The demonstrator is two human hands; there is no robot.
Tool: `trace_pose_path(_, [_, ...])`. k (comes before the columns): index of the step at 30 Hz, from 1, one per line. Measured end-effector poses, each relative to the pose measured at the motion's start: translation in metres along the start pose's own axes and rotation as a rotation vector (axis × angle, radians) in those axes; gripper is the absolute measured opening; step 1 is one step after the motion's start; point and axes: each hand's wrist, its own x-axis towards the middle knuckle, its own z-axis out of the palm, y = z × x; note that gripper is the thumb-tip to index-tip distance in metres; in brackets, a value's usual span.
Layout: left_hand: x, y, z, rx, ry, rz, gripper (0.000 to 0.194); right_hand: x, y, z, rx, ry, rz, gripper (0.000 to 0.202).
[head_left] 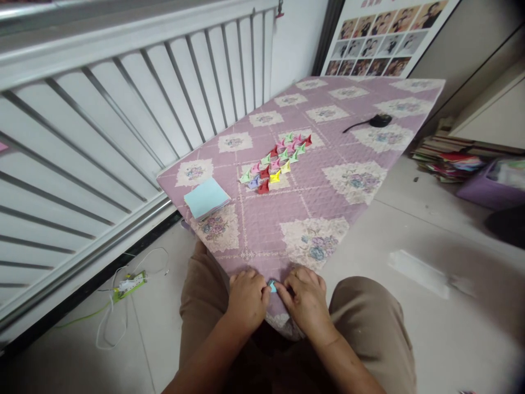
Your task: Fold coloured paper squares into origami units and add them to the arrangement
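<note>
My left hand [247,298] and my right hand [305,298] meet at the near corner of a low table with a purple flowered cloth [328,153]. Between their fingertips sits a small folded light-blue paper piece [272,286], pinched from both sides and mostly hidden. A stack of light-blue square paper [205,198] lies near the table's left edge. Further back, several small folded paper shapes [275,163] in red, pink, green and yellow lie in rows on the cloth.
A black object with a cord [378,121] lies at the table's far right. White slatted panel [102,126] stands left. A charger and white cable [129,284] lie on the floor. Stacked colored papers [451,158] and a purple bin [488,189] are right.
</note>
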Motion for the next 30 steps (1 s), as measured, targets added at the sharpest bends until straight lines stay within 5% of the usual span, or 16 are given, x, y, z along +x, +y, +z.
trace_pose_path(15, [0.019,-0.001,-0.016,-0.012,-0.169,-0.06,0.017,0.003,-0.004,0.0,-0.032,-0.029,0.052,0.027])
trace_pose_path(20, [0.026,-0.002,-0.023,0.012,-0.236,-0.042,0.018,0.002,-0.004,0.009,-0.076,0.052,0.099,0.022])
trace_pose_path(24, [0.03,-0.003,-0.021,0.055,-0.272,0.002,0.019,0.002,0.001,0.02,-0.059,0.143,0.131,0.03])
trace_pose_path(30, [0.034,-0.005,-0.022,0.067,-0.294,0.039,0.022,0.004,0.005,0.025,-0.034,0.079,0.149,0.038])
